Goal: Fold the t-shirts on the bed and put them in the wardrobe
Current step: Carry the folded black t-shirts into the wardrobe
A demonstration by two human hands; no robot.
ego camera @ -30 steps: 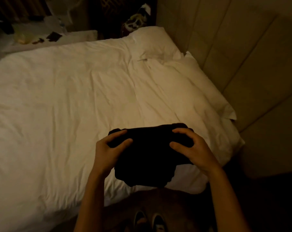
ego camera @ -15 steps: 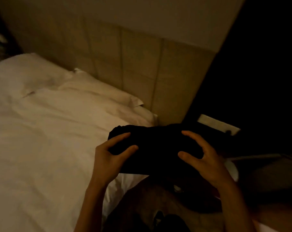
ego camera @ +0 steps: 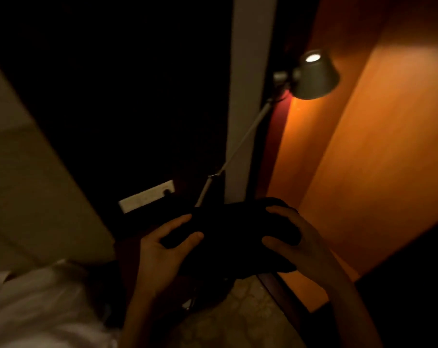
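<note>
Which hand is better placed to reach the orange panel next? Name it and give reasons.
Right, probably. The right hand holds the shirt at the end beside the orange panel; the left hand holds the far end, toward the bed. Both hold the shirt, so one must let go first.

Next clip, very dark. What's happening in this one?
A person holds a folded dark t-shirt in both hands, the left hand gripping its left end and the right hand its right end. It is in the air, off the bed, whose white sheet shows at lower left. Ahead stand a lit lamp and an orange wooden panel, possibly the wardrobe; the shirt is not yet put away.
</note>
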